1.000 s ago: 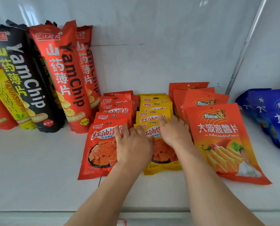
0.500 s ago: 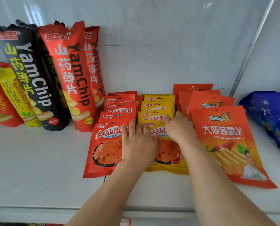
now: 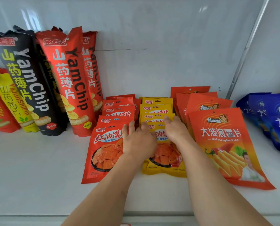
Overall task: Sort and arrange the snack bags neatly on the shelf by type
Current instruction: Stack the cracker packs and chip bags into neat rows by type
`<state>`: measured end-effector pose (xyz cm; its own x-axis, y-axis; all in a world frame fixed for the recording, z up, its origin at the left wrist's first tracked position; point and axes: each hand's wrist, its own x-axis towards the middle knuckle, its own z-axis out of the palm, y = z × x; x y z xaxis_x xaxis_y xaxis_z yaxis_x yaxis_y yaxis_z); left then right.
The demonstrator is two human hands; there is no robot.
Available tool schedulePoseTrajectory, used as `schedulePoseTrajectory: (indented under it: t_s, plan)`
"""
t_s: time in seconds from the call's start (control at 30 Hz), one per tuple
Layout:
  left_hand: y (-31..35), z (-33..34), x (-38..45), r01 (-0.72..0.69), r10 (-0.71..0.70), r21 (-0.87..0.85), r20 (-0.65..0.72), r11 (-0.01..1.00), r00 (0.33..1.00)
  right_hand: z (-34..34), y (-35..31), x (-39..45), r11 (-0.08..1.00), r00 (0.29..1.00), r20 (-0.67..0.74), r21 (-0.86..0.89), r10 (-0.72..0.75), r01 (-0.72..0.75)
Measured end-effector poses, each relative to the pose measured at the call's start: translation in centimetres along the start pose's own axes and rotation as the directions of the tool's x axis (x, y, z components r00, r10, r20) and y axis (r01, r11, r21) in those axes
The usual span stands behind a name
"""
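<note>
Your left hand [image 3: 138,142] and right hand [image 3: 175,131] lie flat, fingers spread, gripping nothing, on the front red bag [image 3: 103,152] and yellow bag [image 3: 165,160] at mid-shelf [image 3: 38,168]. These foil packs look light, crinkly and slippery; take hold by their flat edges.

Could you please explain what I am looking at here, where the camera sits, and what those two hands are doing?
No machine here: a person wears a wide-angle camera on the head, looking down at a white shelf. The left hand lies flat across the front red flat snack bag and the front yellow flat snack bag; the right hand rests on the yellow row. Nothing is lifted or gripped. Tall YamChip bags lean left; orange wavy-chip bags and blue bags lie right.
</note>
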<state>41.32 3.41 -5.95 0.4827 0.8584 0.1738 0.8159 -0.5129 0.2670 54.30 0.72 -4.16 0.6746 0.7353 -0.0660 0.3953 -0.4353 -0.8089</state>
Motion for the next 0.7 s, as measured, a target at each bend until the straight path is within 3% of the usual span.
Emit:
schedulePoseTrajectory:
  t_s: [0.13,0.23,0.47,0.7]
  plan:
    - [-0.2,0.0,-0.2,-0.013,0.015,0.062,-0.031,0.998,0.999,0.5,0.5,0.3,1.000,0.999,-0.026,-0.010,-0.028,0.028]
    - [-0.1,-0.5,-1.6,-0.076,0.088,0.134,-0.090,0.988,0.992,0.8,0.6,0.7,0.983,0.991,-0.066,-0.147,-0.119,0.108]
    - [-1.1,0.1,-5.9,-0.264,0.236,0.285,0.129,0.921,0.963,0.2,-0.6,2.4,0.833,0.956,0.049,-0.478,-0.291,0.278]
    - [-1.7,0.5,-5.1,-0.300,0.246,0.344,0.191,0.890,0.950,1.5,-0.1,3.8,0.791,0.943,0.152,-0.514,-0.297,0.332]
